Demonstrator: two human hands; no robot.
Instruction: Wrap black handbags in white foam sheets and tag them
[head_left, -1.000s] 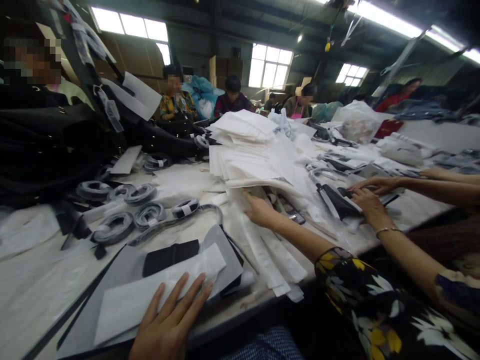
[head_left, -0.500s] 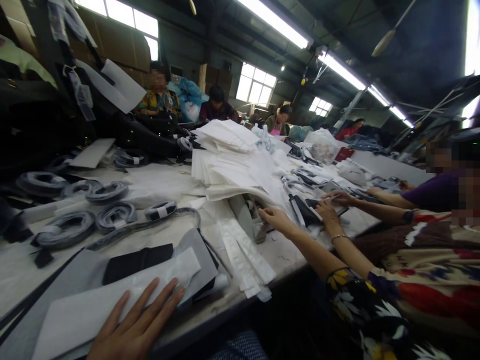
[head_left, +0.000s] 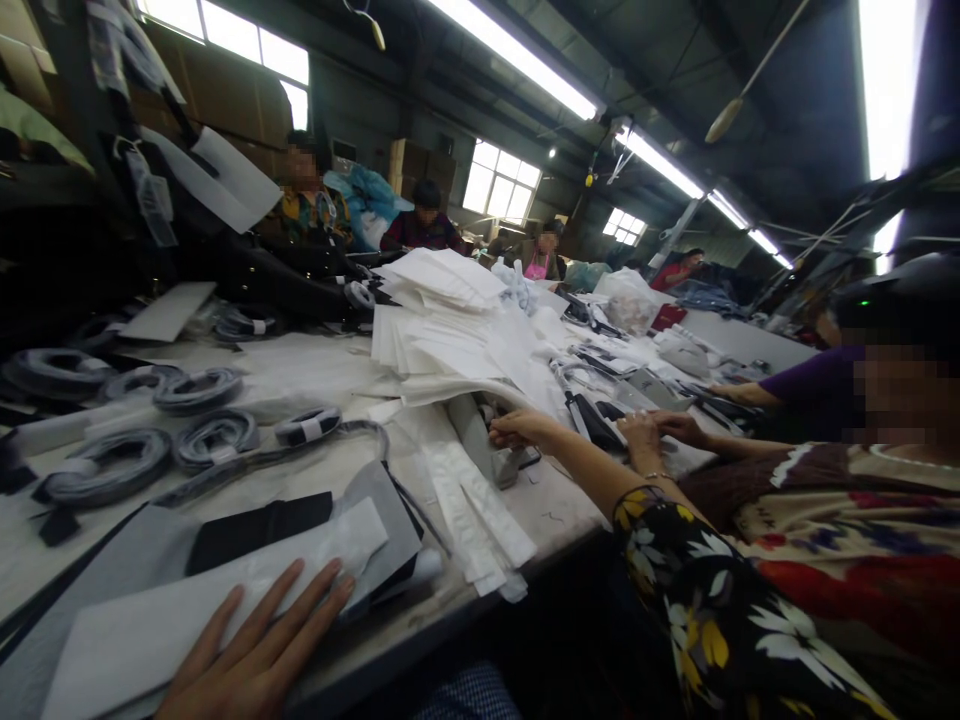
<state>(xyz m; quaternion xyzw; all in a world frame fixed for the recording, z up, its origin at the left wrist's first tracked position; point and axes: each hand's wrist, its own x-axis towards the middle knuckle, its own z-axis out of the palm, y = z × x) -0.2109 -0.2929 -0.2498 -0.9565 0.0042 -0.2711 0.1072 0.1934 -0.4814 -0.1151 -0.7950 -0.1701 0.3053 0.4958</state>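
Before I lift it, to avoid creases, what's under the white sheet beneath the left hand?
Grey sheeting and a black piece show past the white sheet; anything fully beneath is hidden.

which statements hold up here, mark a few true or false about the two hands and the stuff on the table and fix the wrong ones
1. The left hand lies on a white sheet. True.
2. The left hand is clenched into a fist. False: it is spread out.
3. The right hand is at the near side of a paper pile. True.
4. Both hands are on the same white sheet. False: only the left hand is.
5. Coiled straps lie on the table. True.
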